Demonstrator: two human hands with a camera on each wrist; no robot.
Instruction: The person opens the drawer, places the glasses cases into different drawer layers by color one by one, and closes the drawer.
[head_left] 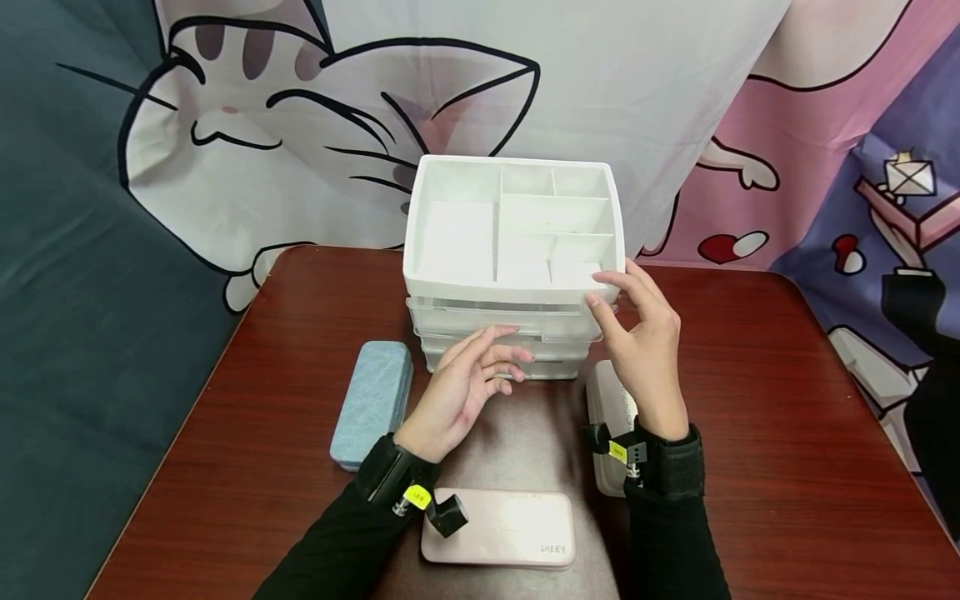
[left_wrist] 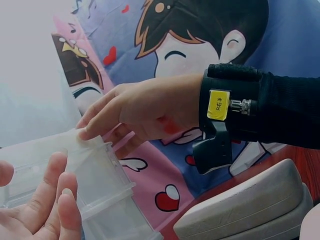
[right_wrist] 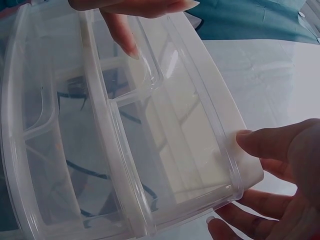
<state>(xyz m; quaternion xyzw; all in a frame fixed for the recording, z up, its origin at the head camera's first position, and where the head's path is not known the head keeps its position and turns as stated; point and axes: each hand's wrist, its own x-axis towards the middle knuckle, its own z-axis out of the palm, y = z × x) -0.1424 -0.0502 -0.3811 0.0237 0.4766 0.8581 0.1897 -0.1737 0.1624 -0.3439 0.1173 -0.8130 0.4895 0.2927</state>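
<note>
A white plastic drawer organizer with a divided top tray and several clear drawers stands at the table's far edge. My right hand holds its front right corner, thumb on the front of the white top part and fingers at the side; the right wrist view shows the thumb on that white edge. Fingers loosely extended, my left hand is in front of the drawers and holds nothing. In the right wrist view, a left fingertip overlaps a clear drawer front.
Left of the organizer lies a light blue oblong case. A beige case sits to the right, partly hidden by my right wrist. Nearest me is a pale pink case marked SHERY. A cartoon-print cloth hangs behind the brown table.
</note>
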